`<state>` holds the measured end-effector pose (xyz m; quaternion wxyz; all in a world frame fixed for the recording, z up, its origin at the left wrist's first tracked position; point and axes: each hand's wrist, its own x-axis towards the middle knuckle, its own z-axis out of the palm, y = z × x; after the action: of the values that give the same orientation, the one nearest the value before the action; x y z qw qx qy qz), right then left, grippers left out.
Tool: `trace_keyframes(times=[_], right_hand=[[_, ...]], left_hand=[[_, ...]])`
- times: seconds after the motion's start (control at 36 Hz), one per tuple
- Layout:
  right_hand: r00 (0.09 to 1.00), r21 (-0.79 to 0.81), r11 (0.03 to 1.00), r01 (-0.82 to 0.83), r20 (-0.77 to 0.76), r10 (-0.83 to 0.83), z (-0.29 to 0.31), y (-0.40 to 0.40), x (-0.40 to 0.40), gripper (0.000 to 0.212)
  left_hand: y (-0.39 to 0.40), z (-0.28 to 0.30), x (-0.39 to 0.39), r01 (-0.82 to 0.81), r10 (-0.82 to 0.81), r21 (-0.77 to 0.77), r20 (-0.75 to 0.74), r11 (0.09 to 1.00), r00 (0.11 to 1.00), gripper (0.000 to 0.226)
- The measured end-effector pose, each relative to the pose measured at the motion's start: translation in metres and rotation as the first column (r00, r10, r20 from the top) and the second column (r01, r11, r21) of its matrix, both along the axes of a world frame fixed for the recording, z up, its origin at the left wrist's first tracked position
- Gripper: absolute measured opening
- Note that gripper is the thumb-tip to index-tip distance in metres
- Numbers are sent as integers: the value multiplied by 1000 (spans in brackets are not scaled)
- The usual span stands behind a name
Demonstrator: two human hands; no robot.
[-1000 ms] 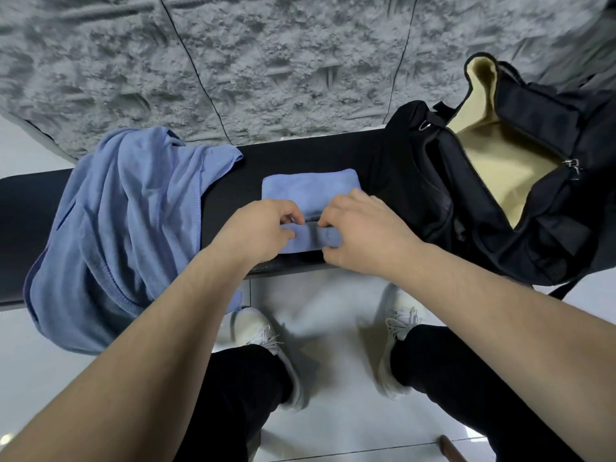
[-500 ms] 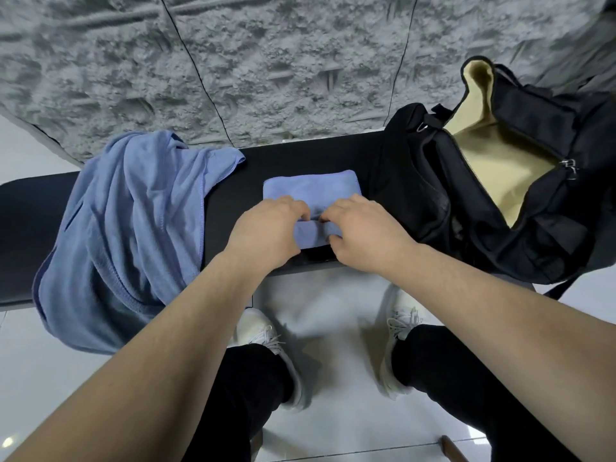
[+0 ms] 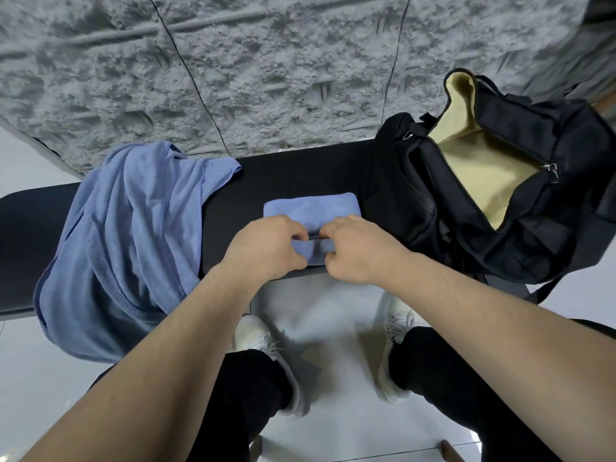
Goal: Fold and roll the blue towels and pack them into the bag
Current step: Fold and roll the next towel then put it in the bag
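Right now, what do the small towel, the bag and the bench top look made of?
Small towel: soft, matte, fuzzy cloth, likely microfibre or terry; it bends into a roll.
Bag: black woven fabric, probably nylon or canvas, with tan cloth lining and a metal zip pull.
Bench top: smooth, matte black; material unclear.

Both hands' fingers (image 3: 301, 235) have rolled the folded blue towel (image 3: 311, 208) farther, leaving less lying flat.
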<state>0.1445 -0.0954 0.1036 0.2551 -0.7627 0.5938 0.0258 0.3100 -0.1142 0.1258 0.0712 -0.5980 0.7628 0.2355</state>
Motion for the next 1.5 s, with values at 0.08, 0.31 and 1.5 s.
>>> trace_keyframes(times=[0.08, 0.31, 1.5], right_hand=[[1000, 22, 1000, 15, 20, -15, 0, -1, -2, 36], [997, -192, 981, -2, 79, 17, -1, 0, -2, 37], [986, -92, 990, -110, 118, 120, -14, 1, -8, 29]], left_hand=[[-1, 1, 0, -37, 37, 17, -23, 999, 999, 21], [-12, -1, -5, -144, 145, 58, -11, 988, 989, 19], [4, -3, -4, -44, 45, 16, -92, 999, 995, 14]])
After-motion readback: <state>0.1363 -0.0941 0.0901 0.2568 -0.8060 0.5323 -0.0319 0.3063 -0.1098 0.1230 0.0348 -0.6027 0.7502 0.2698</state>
